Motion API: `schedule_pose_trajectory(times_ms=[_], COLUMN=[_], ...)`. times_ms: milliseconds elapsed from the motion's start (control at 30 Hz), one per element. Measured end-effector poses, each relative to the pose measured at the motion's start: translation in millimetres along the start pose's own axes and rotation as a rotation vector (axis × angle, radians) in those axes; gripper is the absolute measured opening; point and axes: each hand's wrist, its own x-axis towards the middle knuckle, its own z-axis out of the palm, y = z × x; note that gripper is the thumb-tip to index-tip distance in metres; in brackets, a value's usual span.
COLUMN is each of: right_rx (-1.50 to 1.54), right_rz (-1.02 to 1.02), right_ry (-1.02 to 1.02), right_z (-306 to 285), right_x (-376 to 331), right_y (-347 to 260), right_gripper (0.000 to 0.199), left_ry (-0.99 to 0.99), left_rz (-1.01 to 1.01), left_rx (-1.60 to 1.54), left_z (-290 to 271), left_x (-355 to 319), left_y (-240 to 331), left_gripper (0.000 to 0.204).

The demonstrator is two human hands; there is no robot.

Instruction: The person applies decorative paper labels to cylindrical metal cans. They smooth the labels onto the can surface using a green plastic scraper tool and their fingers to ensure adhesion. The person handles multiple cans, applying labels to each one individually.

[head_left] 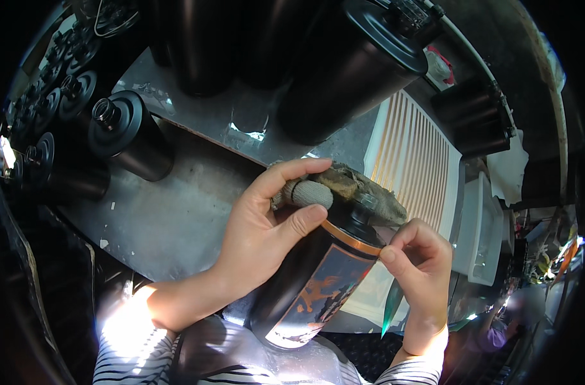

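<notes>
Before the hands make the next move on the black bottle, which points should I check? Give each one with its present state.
1. Left hand grips the black bottle and presses the rag on its top: ok.
2. Right hand touches the copper band: ok.
3. Green pointed tool is in the right hand: ok.
4. Bottle neck condition under the rag: cannot tell.
5. Bottle base supported: cannot tell.
</notes>
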Motion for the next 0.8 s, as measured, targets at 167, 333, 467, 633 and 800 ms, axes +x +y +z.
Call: schedule_pose_trajectory(times_ms=[167,333,467,633,800], right_rx=[-0.018,-0.016,-0.027,-0.003,-0.029], right_rz=[0.01,-0.004,-0.018,-0.018,-0.076], right_ry=[-0.021,-0.007,-0.014,-0.039,-0.08], right_z=[-1.1,-0.3,-0.1,-0.8,-4.9], right_x=[2.7,2.1,1.7,0.9,2.3], right_y=[-2.5,1.3,3.9,5.3,3.1], right_gripper=[0.02,0.02,0.019,0.017,0.015], left_ry=[-0.161,-0.106,0.014,-0.099,-0.206], left_rz=[0.594,0.413,-0.087,0.187,0.513], left_rx=[0.953,0.805,0.078,0.695,1.408], left_z=[6.4,9.2,11.8,10.0,31.9], left_x=[-28.0,-42.8,-51.1,-49.4,-49.0], left_y=[22.1,-1.5,-2.0,7.2,13.2], left_gripper=[0.037,0.061,0.074,0.068,0.055])
